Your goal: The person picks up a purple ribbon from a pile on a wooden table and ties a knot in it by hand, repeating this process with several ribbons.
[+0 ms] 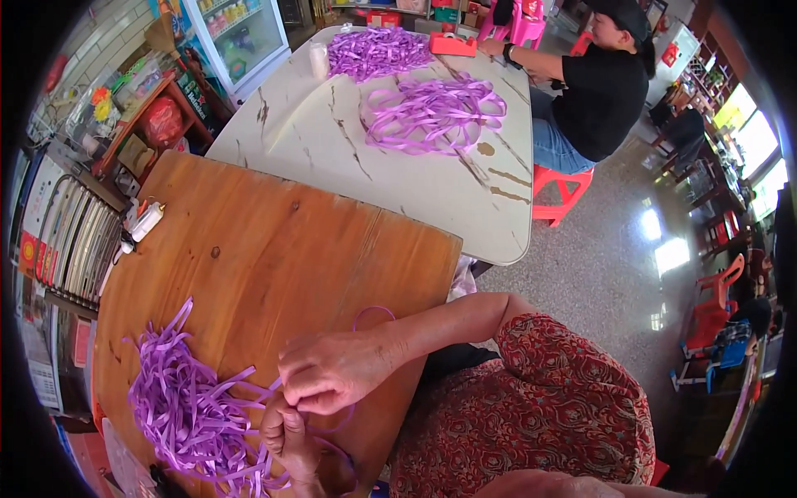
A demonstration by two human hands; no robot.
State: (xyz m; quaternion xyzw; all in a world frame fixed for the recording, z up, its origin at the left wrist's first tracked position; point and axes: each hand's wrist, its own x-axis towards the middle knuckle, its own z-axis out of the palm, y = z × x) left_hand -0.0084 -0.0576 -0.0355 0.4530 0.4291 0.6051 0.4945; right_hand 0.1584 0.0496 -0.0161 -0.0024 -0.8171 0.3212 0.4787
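A heap of cut purple ribbon strips (187,407) lies on the wooden table (266,241) at the lower left. My left hand (289,440) and my right hand (332,372) meet at the table's near edge, right beside the heap. Both pinch one thin purple ribbon strip (371,310), which loops up over my right forearm. My right hand lies over my left, hiding the fingertips.
A white marble-pattern table (432,183) beyond holds more purple ribbon piles (432,112) and an orange tape dispenser (452,44). A person in a black shirt (598,91) sits at it on a red stool (563,189). A glue bottle (145,222) lies at the wooden table's left edge.
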